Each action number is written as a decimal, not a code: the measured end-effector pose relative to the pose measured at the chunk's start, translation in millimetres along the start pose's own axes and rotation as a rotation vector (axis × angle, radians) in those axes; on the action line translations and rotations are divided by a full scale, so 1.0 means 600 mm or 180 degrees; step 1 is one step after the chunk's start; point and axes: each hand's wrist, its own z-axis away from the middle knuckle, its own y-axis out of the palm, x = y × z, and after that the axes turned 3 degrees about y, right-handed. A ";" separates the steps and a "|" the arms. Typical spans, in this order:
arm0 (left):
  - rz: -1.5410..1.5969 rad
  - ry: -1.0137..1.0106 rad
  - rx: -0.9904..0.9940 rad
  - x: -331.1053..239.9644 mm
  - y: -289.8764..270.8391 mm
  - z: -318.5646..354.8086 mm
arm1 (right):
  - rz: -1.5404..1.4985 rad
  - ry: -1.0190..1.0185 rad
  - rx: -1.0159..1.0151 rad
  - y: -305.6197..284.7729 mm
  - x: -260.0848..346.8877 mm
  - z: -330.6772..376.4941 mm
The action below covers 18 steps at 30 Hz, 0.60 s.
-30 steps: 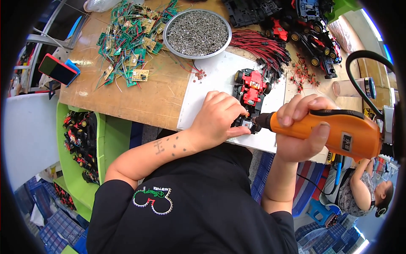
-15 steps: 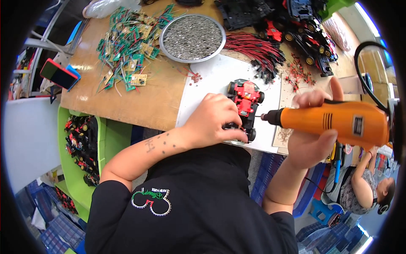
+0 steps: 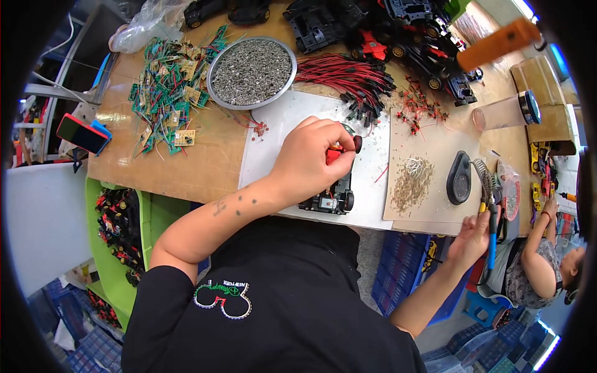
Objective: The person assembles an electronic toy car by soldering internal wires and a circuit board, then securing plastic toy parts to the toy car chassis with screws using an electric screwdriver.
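Observation:
A toy car chassis (image 3: pixel 336 198), red and black with its wheels on, lies at the front of the white board (image 3: pixel 373 180). My left hand (image 3: pixel 311 155) is closed over it, thumb and forefinger bent together at its far end; the palm hides much of the car. At the right front table edge, my right hand (image 3: pixel 471 241) has its fingers closed at a yellow-handled tool (image 3: pixel 482 206), whose kind I cannot make out. Beside that hand, a blue-handled soldering iron (image 3: pixel 492 242) hangs at a coil holder with a black base (image 3: pixel 459 178). The orange electric screwdriver (image 3: pixel 500 45) hangs at upper right.
A metal bowl of small screws (image 3: pixel 252 71) stands behind the board, with circuit boards (image 3: pixel 171 93) piled left of it. Red and black wires (image 3: pixel 345 78), black car bodies (image 3: pixel 326 25) and a clear jar (image 3: pixel 504 114) lie beyond. Another person (image 3: pixel 535 267) sits at right.
My right hand has let go of the electric screwdriver, which has swung up and away, and has moved down to the right. The car is turned and more covered by my left hand.

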 end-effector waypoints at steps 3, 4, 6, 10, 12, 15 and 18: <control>0.1410 -0.0849 0.0009 -0.016 0.001 0.006 | -0.0010 -0.0142 -0.0019 0.003 -0.002 -0.017; 0.2277 -0.1207 -0.0128 -0.017 0.004 0.007 | 0.0104 -0.0153 -0.0168 0.012 0.001 -0.016; 0.2504 -0.1142 -0.0110 -0.018 -0.004 0.009 | 0.0278 -0.0216 -0.0430 0.031 0.010 0.004; 0.3101 -0.1334 -0.0045 -0.015 -0.010 0.020 | 0.1376 -0.1205 -0.0815 0.011 0.023 0.059; 0.3020 -0.1157 -0.0003 -0.018 -0.014 0.027 | 0.1162 -0.0922 -0.0484 0.004 0.016 0.089; 0.2640 -0.1102 0.0232 -0.027 -0.019 0.034 | 0.1508 -0.0810 -0.0097 0.046 -0.004 0.132; 0.2707 -0.1068 0.0295 -0.019 -0.029 0.043 | 0.1646 -0.0718 0.0400 0.053 -0.014 0.148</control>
